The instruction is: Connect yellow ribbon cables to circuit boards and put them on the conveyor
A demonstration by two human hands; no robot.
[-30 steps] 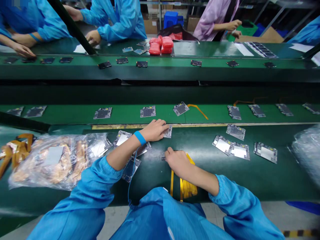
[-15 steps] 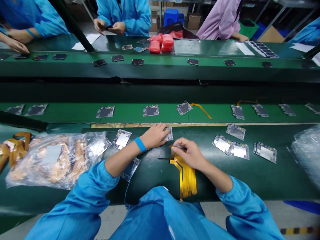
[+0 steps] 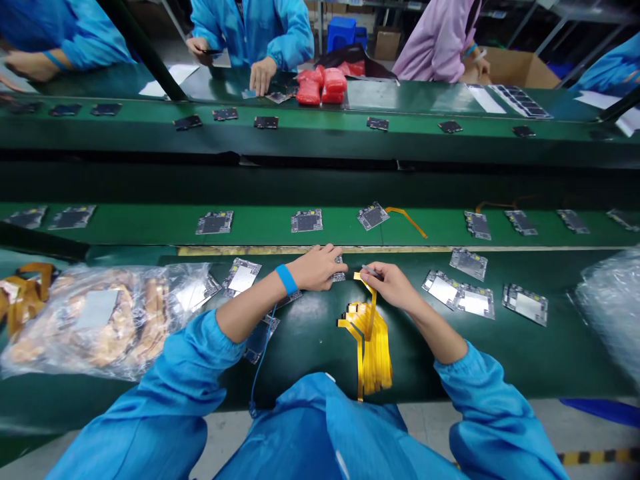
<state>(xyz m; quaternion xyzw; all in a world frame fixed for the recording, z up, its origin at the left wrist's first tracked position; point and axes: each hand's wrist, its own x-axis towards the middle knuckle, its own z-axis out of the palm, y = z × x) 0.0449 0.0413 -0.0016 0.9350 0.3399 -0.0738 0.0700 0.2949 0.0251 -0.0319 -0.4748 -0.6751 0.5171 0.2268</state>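
My left hand [image 3: 316, 269] is closed on a small circuit board [image 3: 339, 270] at the front of the work surface; the hand covers most of the board. To its right, my right hand [image 3: 393, 283] pinches grey tweezers [image 3: 371, 271] together with one yellow flex cable [image 3: 371, 307]. This cable's upper end reaches toward the board but stays apart from it. Below lies a fanned stack of yellow flex cables [image 3: 377, 363]. A second circuit board [image 3: 290, 299] shows partly under my left wrist, and another circuit board [image 3: 260, 339] rests beneath the blue wrist-strap cord.
A clear plastic bag [image 3: 120, 327] of flex cables lies left. Several boards with silver plates [image 3: 477, 303] sit right, near bubble wrap [image 3: 613, 307]. Behind, a green conveyor belt [image 3: 260, 223] carries boards. Co-workers sit across, by red wrapped bundles [image 3: 334, 85].
My right hand has moved slightly right and up, drawing one flex cable up from the stack. My left hand stays at the board. A co-worker across has lowered a hand to the bench.
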